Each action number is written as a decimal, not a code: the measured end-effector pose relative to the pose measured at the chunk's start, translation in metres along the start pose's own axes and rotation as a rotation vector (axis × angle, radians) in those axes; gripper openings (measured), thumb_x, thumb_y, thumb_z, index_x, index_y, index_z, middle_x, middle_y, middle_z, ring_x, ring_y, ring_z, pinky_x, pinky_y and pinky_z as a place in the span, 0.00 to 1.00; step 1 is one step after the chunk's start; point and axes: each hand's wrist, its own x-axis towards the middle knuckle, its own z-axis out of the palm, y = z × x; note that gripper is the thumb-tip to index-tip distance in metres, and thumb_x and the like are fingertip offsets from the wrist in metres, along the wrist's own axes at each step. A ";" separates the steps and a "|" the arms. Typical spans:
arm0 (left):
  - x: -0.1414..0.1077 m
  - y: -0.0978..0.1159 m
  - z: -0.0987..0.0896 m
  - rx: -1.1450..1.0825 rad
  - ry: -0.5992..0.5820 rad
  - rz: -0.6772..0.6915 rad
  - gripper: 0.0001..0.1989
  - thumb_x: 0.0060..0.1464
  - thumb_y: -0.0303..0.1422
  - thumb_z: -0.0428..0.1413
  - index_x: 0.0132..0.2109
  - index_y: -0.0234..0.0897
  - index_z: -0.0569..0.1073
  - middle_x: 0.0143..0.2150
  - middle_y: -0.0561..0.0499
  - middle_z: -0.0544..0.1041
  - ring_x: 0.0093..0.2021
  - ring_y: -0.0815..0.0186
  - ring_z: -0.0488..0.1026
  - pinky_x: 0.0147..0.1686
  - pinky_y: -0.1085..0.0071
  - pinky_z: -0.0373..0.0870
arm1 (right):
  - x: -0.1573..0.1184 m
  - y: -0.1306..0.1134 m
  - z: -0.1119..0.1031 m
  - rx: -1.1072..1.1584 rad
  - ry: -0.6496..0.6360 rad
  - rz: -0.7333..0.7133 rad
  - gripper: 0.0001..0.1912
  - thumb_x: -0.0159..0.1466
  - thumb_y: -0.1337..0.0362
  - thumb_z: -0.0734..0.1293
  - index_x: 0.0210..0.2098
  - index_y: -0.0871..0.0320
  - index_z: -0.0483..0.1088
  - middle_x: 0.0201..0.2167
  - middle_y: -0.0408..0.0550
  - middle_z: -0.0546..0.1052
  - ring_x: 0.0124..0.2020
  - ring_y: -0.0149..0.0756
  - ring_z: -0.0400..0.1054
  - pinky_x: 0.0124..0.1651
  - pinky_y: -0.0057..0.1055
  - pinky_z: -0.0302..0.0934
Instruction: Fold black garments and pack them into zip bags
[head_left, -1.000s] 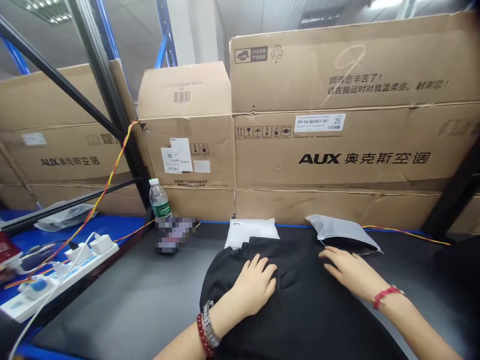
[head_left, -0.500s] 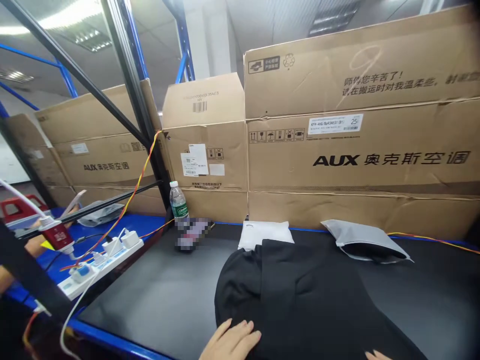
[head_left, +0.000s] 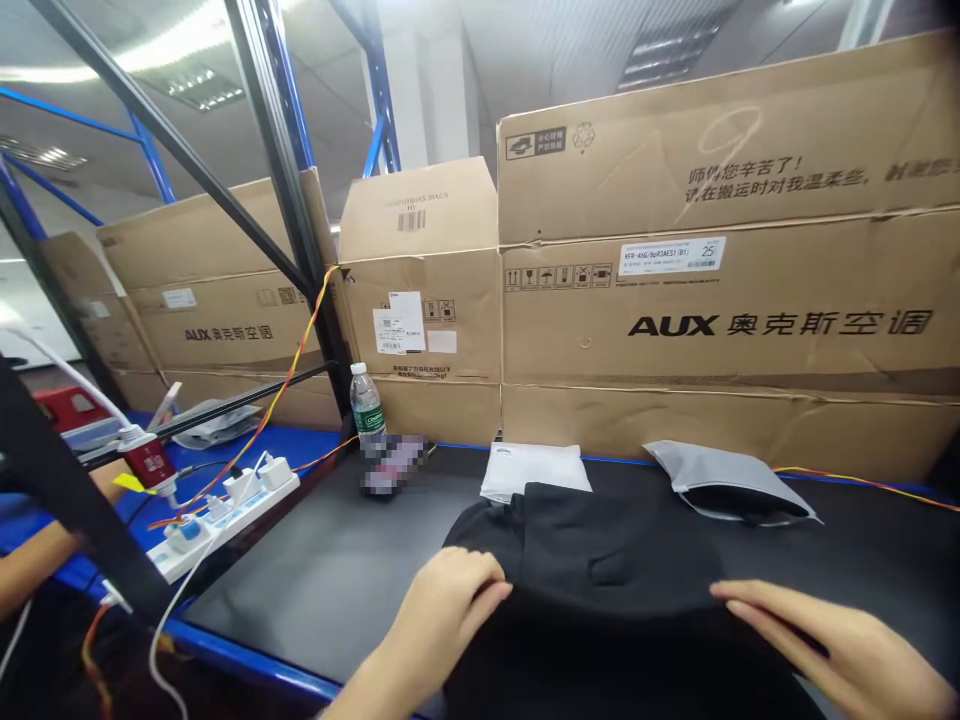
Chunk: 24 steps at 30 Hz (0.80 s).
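A black piece of clothing [head_left: 611, 545] lies spread on the dark table top, its kind not clear from here. My left hand [head_left: 450, 600] pinches its cloth at the left, thumb and fingers closed together. Across from it, my right hand [head_left: 840, 640] pinches the right side between thumb and fingertips. Between the two hands the cloth is drawn up into a raised fold, and the part nearer me hangs dark below it. Just behind the clothing is a white packet [head_left: 536, 468], partly covered by it. A grey pouch [head_left: 727, 485] lies at the back right with its mouth gaping.
At the back left stand a water bottle [head_left: 367, 405] and a blurred-out item [head_left: 396, 465]. A white power strip [head_left: 225, 510] with plugs and cables runs along the left edge. Cardboard boxes [head_left: 720, 360] wall the back. Another person's arm [head_left: 45, 565] shows beyond the black frame.
Both hands have moved up and forward over the clothing, going from lying on it to pinching it. The cloth between them is lifted into a fold. The view has shifted slightly.
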 end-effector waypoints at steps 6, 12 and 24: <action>0.075 0.006 -0.011 0.266 0.032 0.003 0.18 0.52 0.23 0.53 0.50 0.39 0.68 0.56 0.41 0.66 0.56 0.51 0.62 0.53 0.54 0.58 | 0.109 0.004 0.001 -0.321 -0.075 -0.231 0.16 0.63 0.62 0.55 0.42 0.54 0.72 0.40 0.50 0.76 0.40 0.44 0.71 0.36 0.40 0.66; 0.127 0.003 0.024 0.074 -0.097 0.023 0.19 0.54 0.31 0.55 0.54 0.34 0.67 0.54 0.37 0.68 0.54 0.49 0.64 0.51 0.55 0.62 | 0.130 0.027 0.053 -0.323 -0.257 -0.171 0.09 0.63 0.66 0.61 0.42 0.58 0.70 0.38 0.47 0.75 0.37 0.33 0.70 0.37 0.34 0.66; 0.106 -0.005 0.020 -0.084 -0.028 0.130 0.10 0.52 0.25 0.53 0.39 0.40 0.75 0.39 0.50 0.72 0.42 0.61 0.69 0.45 0.67 0.64 | 0.087 0.034 0.000 -0.238 -0.230 -0.167 0.12 0.55 0.72 0.58 0.29 0.53 0.70 0.30 0.45 0.74 0.35 0.39 0.69 0.36 0.37 0.63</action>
